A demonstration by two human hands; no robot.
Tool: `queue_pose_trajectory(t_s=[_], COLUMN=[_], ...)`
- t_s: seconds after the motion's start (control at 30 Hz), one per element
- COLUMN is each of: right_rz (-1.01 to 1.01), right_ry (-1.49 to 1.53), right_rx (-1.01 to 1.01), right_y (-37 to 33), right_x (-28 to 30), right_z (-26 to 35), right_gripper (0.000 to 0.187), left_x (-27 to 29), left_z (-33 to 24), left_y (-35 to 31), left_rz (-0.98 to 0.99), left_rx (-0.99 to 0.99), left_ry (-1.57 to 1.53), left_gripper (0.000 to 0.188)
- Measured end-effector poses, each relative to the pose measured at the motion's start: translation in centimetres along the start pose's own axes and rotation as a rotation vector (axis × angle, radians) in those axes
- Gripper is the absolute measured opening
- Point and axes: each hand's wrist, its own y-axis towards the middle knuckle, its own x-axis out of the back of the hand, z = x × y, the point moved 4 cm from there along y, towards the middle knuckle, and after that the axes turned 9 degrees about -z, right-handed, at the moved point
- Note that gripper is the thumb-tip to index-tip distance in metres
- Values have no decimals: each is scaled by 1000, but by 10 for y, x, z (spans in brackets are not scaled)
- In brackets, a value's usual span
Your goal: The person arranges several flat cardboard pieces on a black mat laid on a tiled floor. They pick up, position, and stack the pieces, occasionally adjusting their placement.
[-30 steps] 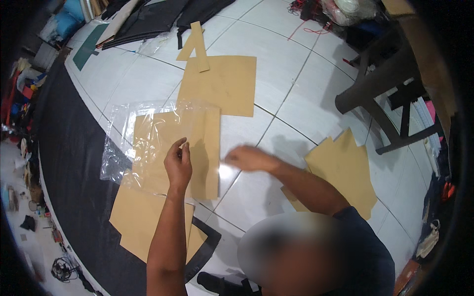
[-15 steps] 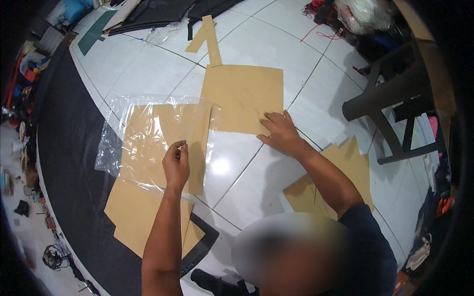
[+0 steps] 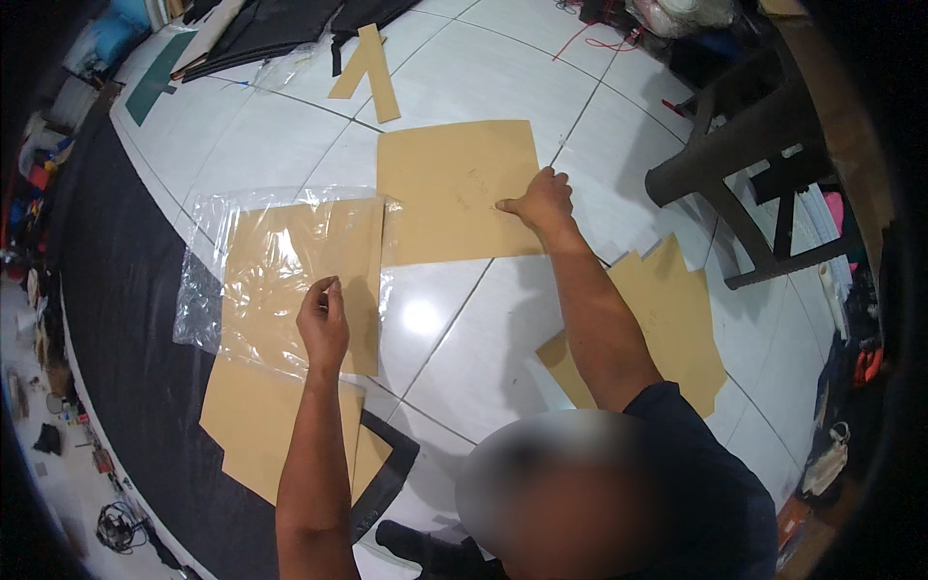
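White tiled floor (image 3: 290, 145), dark cloth (image 3: 126, 319) alongside

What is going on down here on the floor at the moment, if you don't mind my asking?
A person is working over a white tiled floor with flat brown cardboard pieces. The left hand presses on a cardboard sheet lying under a clear plastic bag. The right hand rests on the edge of a square cardboard sheet beside it. More cardboard pieces lie to the right, near a dark chair.
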Motion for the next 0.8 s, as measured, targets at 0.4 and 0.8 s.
queue_pose_trajectory(t_s=[0.4,0.8], right_rz=[-4,447], right_ry=[1007,1260], right_rx=[-171,-161], right_y=[-33,-178], right_x=[-13,23], right_z=[-74,-67], right_gripper=[53,42], left_x=[10,-6], left_z=[2,-31], left_y=[4,18], left_rz=[-50,-35], left_rx=[-84,-96], left_ry=[4,-33], left_gripper=[24,25])
